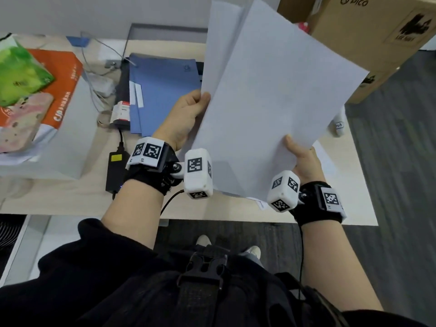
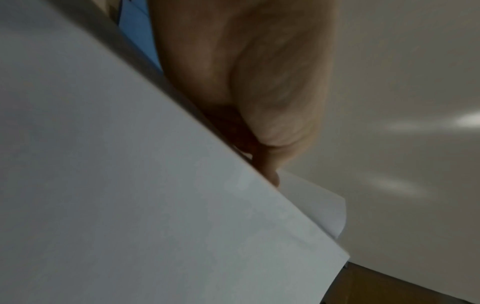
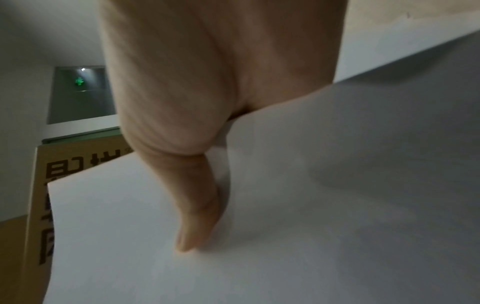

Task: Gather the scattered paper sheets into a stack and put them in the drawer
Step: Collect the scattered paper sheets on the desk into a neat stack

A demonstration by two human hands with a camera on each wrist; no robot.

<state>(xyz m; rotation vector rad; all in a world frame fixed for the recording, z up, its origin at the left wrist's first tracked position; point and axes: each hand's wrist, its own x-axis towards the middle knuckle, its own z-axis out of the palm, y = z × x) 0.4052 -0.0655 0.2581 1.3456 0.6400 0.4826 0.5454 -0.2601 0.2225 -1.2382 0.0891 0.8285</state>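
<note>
A loose stack of white paper sheets [image 1: 266,97] is lifted above the desk, tilted up and away from me. My left hand [image 1: 186,114] grips the stack's left edge, thumb on top. At the lower right edge my right hand [image 1: 302,156] pinches it, thumb [image 3: 197,216] pressed flat on the top sheet [image 3: 311,205]. In the left wrist view the sheets [image 2: 130,185] fill the frame and the fingers [image 2: 270,174] curl behind their edge. The sheets are not squared; one back sheet sticks out at the top left. Another white sheet [image 1: 262,204] lies on the desk under the stack. No drawer is in view.
Blue folders [image 1: 162,95] lie on the light wooden desk [image 1: 70,199] behind my left hand. A black power adapter [image 1: 115,171] and cables sit to the left, beside an orange-and-white bag [image 1: 59,102]. Cardboard boxes [image 1: 368,31] stand at the far right. The desk's near edge is below my wrists.
</note>
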